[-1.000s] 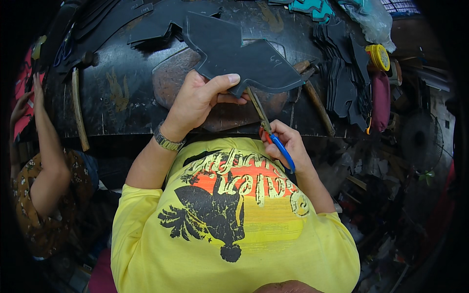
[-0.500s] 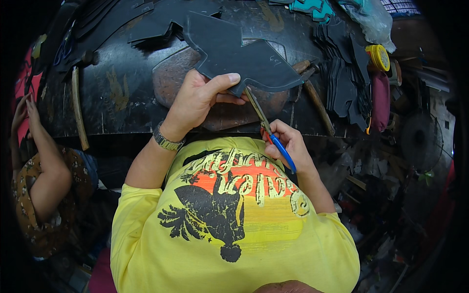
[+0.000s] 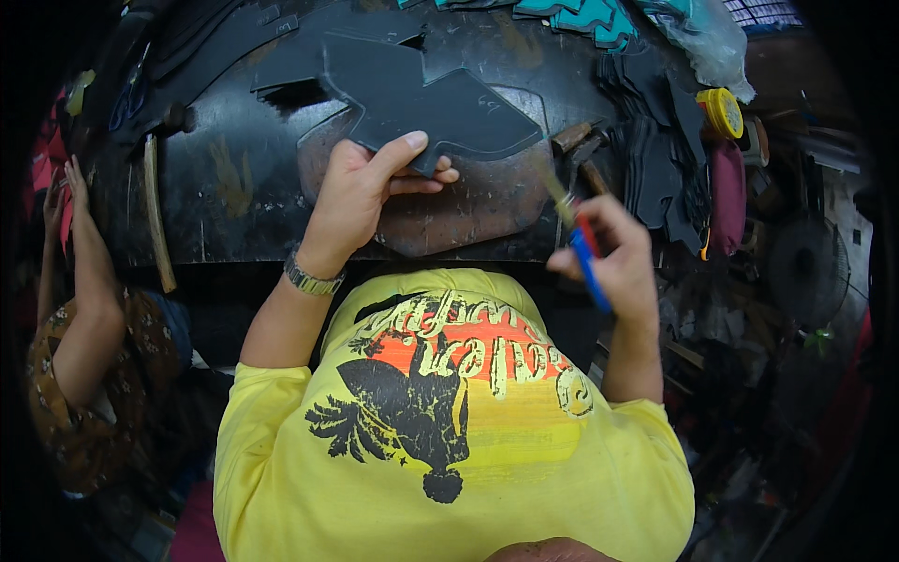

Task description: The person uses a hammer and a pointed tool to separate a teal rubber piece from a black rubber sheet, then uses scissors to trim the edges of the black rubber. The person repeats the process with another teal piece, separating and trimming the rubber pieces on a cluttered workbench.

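Sheet (image 3: 431,103) above slab (image 3: 459,211), hammer (image 3: 157,215) left, stacked pieces (image 3: 648,173) right.

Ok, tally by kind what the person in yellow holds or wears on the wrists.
Black piece, in the left hand: 1
Scissors, in the right hand: 1
Watch, on the left wrist: 1
Total: 3

— Scissors (image 3: 582,248) and right hand (image 3: 620,260), both blurred!
— And the left fingers (image 3: 418,185), partly hidden behind the sheet (image 3: 433,105), its mark (image 3: 489,99) too small to read!
— Teal pieces (image 3: 596,21), cut off up top!
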Demonstrator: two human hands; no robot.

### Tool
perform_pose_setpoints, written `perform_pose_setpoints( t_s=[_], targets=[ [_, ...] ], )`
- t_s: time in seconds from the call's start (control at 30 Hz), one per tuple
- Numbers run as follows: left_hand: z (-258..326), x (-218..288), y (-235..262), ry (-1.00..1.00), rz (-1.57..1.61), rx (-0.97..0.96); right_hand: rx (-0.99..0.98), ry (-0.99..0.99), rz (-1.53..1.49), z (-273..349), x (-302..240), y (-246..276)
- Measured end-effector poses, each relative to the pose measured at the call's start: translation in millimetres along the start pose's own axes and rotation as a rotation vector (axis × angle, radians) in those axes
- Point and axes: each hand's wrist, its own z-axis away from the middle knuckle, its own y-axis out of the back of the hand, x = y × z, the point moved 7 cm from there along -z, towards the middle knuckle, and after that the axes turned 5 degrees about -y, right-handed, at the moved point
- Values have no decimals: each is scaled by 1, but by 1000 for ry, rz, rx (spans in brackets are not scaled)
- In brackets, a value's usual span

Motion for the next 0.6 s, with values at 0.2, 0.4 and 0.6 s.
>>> perform_pose_setpoints(
  t_s=[0.2,0.4,0.6],
  targets=[
    [16,-6,-12,64,-47,-70,293,46,530,-102,0,48],
    [30,-7,-5,91,17,-58,171,-60,602,-180,40,42],
    [28,-13,-9,133,18,-66,200,-3,485,-173,40,39]
  ],
)
